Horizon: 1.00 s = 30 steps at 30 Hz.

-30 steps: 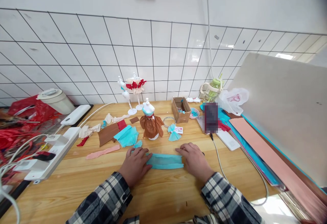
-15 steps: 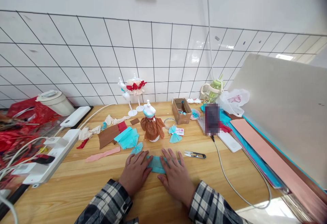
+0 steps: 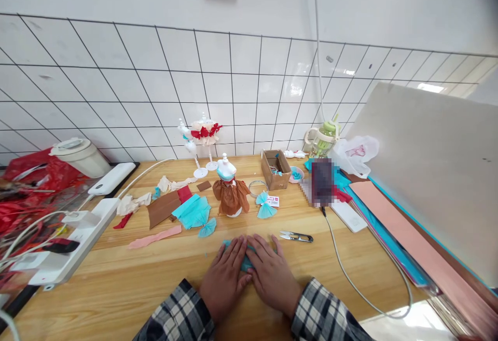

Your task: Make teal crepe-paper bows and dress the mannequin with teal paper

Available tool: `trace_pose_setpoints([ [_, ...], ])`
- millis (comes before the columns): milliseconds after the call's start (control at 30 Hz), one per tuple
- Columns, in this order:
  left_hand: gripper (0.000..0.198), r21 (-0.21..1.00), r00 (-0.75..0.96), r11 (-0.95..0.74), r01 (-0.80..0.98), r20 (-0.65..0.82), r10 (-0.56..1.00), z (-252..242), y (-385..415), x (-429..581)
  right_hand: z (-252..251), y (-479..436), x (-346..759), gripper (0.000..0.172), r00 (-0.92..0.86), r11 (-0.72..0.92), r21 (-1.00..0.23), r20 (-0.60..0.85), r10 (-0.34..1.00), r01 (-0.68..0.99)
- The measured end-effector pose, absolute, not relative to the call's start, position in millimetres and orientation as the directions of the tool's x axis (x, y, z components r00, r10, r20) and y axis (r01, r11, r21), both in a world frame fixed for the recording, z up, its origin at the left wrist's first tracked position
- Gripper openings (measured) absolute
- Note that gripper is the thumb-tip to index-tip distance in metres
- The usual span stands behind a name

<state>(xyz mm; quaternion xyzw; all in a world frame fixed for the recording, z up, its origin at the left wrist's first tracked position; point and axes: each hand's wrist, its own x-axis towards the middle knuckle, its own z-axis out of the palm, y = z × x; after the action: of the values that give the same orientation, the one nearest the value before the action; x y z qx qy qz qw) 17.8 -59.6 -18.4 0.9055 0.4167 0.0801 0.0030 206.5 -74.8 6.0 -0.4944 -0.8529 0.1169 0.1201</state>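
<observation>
My left hand point(image 3: 227, 276) lies flat, palm down, with fingers stretched out over a blue piece of crepe paper point(image 3: 246, 264). From the other side my right hand point(image 3: 274, 276) presses on the same piece, fingers extended and thumb close to the left thumb. Most of the paper is hidden beneath both hands. Beyond them stands a small white dress form point(image 3: 226, 168) wearing a brown skirt point(image 3: 231, 196). A pleated blue paper fan point(image 3: 265, 205) lies to its right, and another blue fan point(image 3: 207, 228) to its left. Thread snips point(image 3: 296, 236) rest near my right fingertips.
Brown point(image 3: 163, 210) and pink paper scraps point(image 3: 154, 236) lie left, near a white power strip point(image 3: 78, 242). Toward the wall are two more dress forms point(image 3: 201, 171), a cardboard box point(image 3: 276, 177) and a green bottle point(image 3: 324, 138). A cable point(image 3: 344, 268) curves across the right side.
My hands have slid toward each other, the left one moving right, and their fingertips are now close together. The blue paper strip between them is now mostly covered.
</observation>
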Motion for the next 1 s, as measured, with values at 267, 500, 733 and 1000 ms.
trace_pose_setpoints([
  [267,0.063,0.019,0.63,-0.637,0.77,0.131,0.765,-19.4,-60.8,13.9,3.1,-76.1,210.1,0.062,-0.313,0.339,-0.245,0.139,0.939,0.908],
  [500,0.063,0.072,0.608,-0.612,0.788,0.064,0.791,-14.7,-63.5,16.2,2.7,-77.9,216.1,0.054,-0.424,0.428,-0.242,0.073,0.903,0.87],
  [733,0.059,0.12,0.589,-0.583,0.804,-0.028,0.807,-7.8,-64.4,19.3,2.2,-80.0,218.2,0.055,-0.412,0.417,-0.213,0.073,0.908,0.883],
  [1000,0.058,0.105,0.593,-0.59,0.801,0.001,0.805,-12.5,-65.2,18.0,-5.3,-91.2,230.9,0.06,-0.358,0.364,-0.192,0.067,0.931,0.911],
])
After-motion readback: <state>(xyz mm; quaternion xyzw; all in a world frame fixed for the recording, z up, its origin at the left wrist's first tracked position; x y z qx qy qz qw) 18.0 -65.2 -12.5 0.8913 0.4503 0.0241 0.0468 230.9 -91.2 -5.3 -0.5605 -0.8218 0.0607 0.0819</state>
